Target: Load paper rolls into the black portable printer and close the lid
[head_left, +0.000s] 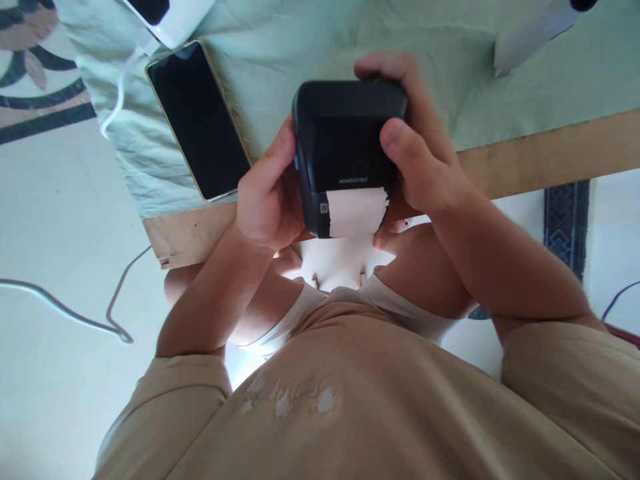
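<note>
Person seated at near side of table; tan shirt (375, 387), bare forearms reaching forward. Between the two hands, a black printer-like device (350, 133), located around the middle of the table's near side, its near end showing past the wooden edge (550, 157). Whether its underside touches the table cannot be told.

Left hand (267, 193): clamped on the device's left side, thumb along that side, the other fingers mostly hidden beneath. Right hand (425, 160): clamped on the right side, thumb pressed on the top face near the right edge, a finger curled about the far right corner. The hands stand apart, the device between them.

From the device's near end, a white paper strip (357, 212), its right edge jagged. Small pale lettering on the black casing just beyond the paper; too blurred to read surely.

Table covered by a pale green cloth (465, 100), wrinkled. Left of the device, a phone (200, 120) lies flat, tilted, screen dark, near end just beside the left hand. Beyond it, far left, a white device (183, 20), partly out of view; a white cable (121, 93) curves from it toward the cloth's left border. Far right, a pale box-like object (530, 33), cut off by the view.
</note>
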`<state>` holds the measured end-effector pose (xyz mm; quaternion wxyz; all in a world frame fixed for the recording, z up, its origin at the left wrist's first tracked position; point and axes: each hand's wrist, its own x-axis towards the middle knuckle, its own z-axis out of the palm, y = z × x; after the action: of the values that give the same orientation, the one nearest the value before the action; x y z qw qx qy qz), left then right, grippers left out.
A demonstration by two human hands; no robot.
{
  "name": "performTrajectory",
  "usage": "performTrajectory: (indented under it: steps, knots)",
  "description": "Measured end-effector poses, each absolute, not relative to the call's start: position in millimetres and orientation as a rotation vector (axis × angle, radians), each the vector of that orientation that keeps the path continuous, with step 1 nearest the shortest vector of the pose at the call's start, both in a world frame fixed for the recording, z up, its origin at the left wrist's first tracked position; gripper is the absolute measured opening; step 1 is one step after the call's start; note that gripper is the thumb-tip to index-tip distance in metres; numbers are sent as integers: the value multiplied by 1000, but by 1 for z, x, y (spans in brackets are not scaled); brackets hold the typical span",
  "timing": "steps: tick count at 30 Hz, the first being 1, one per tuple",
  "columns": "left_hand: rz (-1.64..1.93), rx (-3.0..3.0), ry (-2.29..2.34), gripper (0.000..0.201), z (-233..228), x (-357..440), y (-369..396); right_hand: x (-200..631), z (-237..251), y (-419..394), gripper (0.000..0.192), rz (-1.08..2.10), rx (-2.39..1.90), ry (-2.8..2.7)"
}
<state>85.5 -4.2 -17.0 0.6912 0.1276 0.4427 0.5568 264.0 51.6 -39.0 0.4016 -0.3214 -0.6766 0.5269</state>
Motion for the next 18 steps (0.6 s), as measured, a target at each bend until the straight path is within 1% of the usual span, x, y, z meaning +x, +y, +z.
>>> performTrajectory:
  steps: [1,3,4,8,10,13,15,18]
  knots:
    - [1234,291,952,64,-17,87,-2,264,-36,51,62,1312,-834,-1705]
    - [1244,269,905,75,-18,89,1,263,-30,50,52,1281,-873,-1707]
    - [1236,244,929,79,-19,90,2,263,-28,49,52,1277,-878,-1714]
    - [1238,181,1103,88,-19,88,-1,260,-30,47,67,1276,-786,-1728]
    - [1307,195,1156,81,-20,88,-5,258,-33,47,68,1276,-719,-1756]
    - [1443,274,1135,62,-24,90,-12,257,-36,47,71,1275,-691,-1791]
    - [1498,320,1131,59,-28,91,-13,257,-35,47,68,1281,-722,-1798]
    - [1511,298,1160,59,-30,90,-11,258,-32,47,63,1305,-753,-1811]
